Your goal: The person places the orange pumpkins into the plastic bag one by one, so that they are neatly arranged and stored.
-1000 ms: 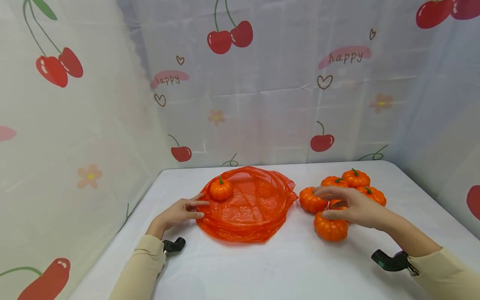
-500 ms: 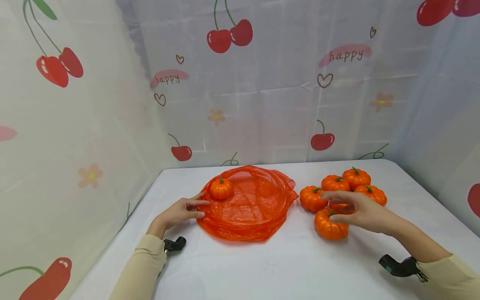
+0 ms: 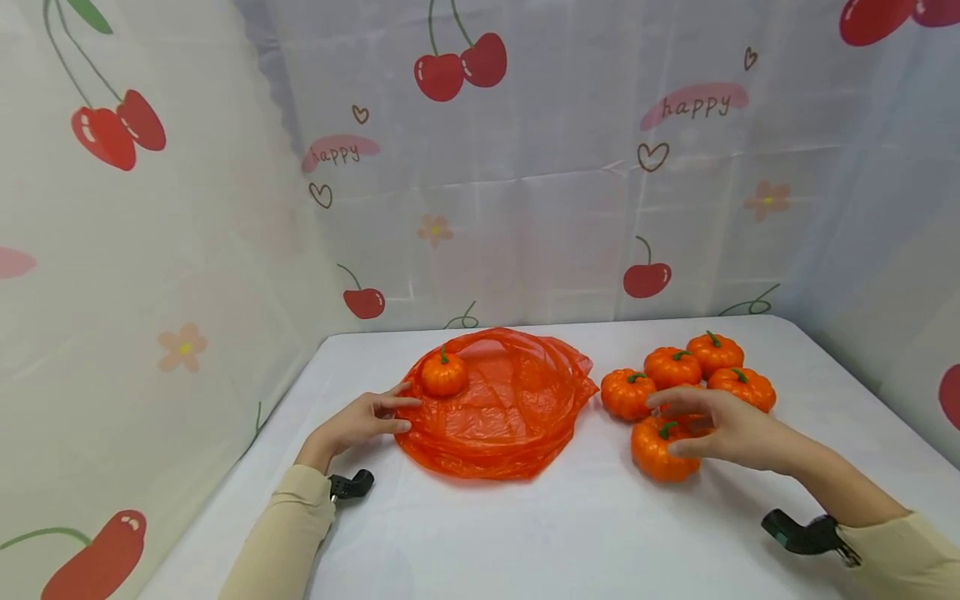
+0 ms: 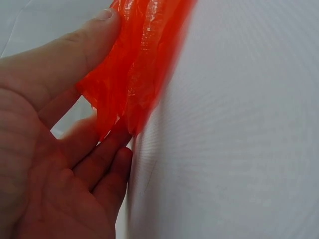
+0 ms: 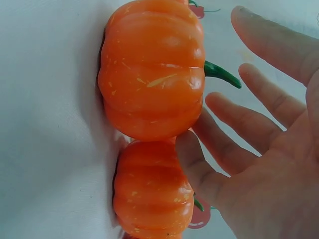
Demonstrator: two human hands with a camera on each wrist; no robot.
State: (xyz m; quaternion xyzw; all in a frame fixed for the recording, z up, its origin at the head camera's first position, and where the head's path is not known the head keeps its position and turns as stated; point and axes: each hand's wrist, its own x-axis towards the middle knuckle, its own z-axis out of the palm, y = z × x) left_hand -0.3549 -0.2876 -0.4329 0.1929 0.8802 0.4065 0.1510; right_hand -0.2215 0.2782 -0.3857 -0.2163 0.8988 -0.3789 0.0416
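My left hand (image 3: 362, 423) lies against the left edge of a crumpled red plastic bag (image 3: 510, 417), its relaxed fingers touching the film. In the left wrist view the bag's gathered edge (image 4: 134, 64) hangs between the thumb and the fingers. One small orange pumpkin (image 3: 445, 374) with a green stem sits at the bag's back left. On the right, my right hand (image 3: 731, 429) hovers with spread, slightly bent fingers over the front pumpkin (image 3: 660, 454) of a cluster. From the right wrist view, the stem of the nearest pumpkin (image 5: 152, 69) points toward the palm; the hand holds nothing.
Several more pumpkins (image 3: 672, 367) stand close together behind my right hand, which partly hides one. A white cloth covers the table (image 3: 480, 542). Curtains (image 3: 540, 208) printed with cherries enclose the back and both sides.
My right hand has drawn slightly to the right and lower, close around the front pumpkin. My left hand stays on the bag, and the pumpkins keep their places.
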